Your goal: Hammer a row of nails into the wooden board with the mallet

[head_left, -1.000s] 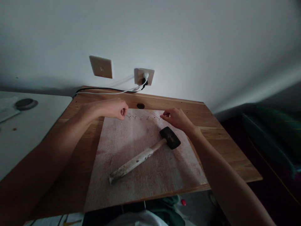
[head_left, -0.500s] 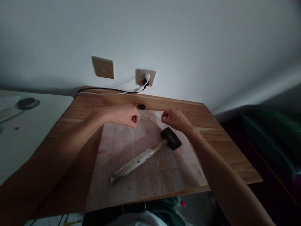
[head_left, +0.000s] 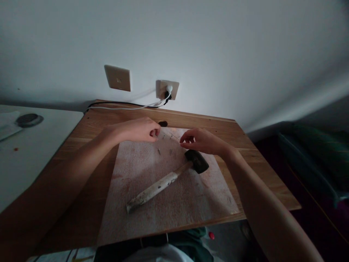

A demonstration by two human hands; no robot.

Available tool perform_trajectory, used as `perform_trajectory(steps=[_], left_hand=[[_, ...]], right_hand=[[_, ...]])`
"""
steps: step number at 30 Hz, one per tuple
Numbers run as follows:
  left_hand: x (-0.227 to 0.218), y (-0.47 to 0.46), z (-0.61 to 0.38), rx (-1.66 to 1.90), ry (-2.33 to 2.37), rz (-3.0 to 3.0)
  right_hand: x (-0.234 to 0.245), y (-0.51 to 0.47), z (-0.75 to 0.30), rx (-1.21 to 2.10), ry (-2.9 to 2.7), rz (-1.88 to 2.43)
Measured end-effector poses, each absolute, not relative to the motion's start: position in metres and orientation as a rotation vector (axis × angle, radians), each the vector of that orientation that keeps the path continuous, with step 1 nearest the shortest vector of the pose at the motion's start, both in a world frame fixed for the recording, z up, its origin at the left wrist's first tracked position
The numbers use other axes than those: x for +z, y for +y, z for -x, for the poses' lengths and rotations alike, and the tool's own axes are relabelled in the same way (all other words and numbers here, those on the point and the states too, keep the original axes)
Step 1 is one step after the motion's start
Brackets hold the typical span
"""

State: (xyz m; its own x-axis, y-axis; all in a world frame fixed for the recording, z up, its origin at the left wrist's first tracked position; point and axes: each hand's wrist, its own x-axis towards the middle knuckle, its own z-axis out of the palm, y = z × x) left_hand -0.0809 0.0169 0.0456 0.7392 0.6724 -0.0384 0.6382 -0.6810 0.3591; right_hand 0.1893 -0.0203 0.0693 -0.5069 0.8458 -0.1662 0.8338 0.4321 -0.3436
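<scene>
The left hand [head_left: 145, 130] has moved off the nail [head_left: 159, 151] at its five o'clock, leaving it accessible; grip curled. The right hand [head_left: 201, 141] has shifted toward nine o'clock, grip narrow. Contents of either: undeterminable.

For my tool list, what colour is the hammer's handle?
The handle is mostly dirty white with dark marks; the head camera shows it.

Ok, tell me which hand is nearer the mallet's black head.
Right. The right hand is just beyond the black head; the left hand is farther off, beyond it to the left.
</scene>
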Motion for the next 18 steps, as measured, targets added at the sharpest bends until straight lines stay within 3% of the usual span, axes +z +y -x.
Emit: perform_trajectory(steps=[10, 18], left_hand=[[0.034, 0.028, 0.09, 0.048, 1.072, -2.698], [0.036, 0.027, 0.09, 0.073, 1.068, -2.695]], right_hand=[[0.043, -0.003, -0.185, 0.201, -2.505, 1.705], [0.023, 0.007, -0.181, 0.191, -2.538, 1.797]])
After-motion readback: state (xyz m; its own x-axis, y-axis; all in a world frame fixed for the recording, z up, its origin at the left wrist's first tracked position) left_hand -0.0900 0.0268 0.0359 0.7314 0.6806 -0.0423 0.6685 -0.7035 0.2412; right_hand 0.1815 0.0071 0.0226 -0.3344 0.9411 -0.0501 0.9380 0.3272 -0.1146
